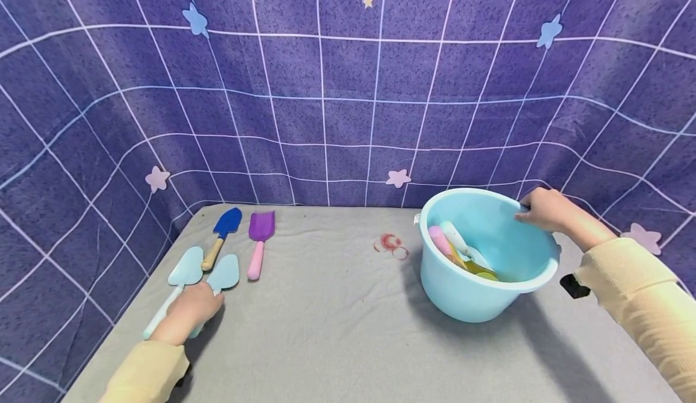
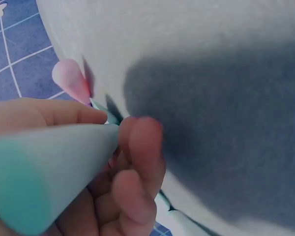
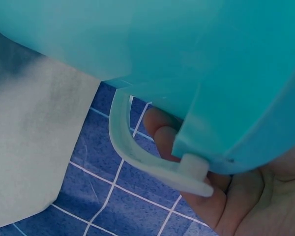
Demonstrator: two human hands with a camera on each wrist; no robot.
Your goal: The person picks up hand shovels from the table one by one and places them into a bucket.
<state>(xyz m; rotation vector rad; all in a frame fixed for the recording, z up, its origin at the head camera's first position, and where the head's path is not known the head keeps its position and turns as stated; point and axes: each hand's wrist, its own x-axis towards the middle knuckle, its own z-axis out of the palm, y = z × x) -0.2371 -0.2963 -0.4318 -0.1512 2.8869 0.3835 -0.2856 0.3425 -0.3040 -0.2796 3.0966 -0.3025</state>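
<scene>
My left hand [image 1: 191,306] grips the handle of a pale teal toy trowel [image 1: 225,272] at the left of the table. The left wrist view shows its handle [image 2: 59,162] with the fingers curled round it. Beside it lies another pale teal trowel [image 1: 186,266]. A light blue bucket [image 1: 462,294] is tilted at the right, its opening facing me. My right hand [image 1: 551,211] holds its far right rim. Below that rim hangs a pale curved bucket handle [image 3: 119,132]. Inside the bucket are a pink piece [image 1: 439,240], a pale teal tool [image 1: 454,235] and yellow-green pieces [image 1: 478,268], partly overlapping.
Behind the teal trowels lie a blue trowel [image 1: 227,222] with a wooden handle and a purple shovel [image 1: 262,226] with a pink handle. A grey cloth covers the table [image 1: 326,306]; it has a reddish stain [image 1: 389,243]. Purple gridded curtain [image 1: 348,119] surrounds the back and sides.
</scene>
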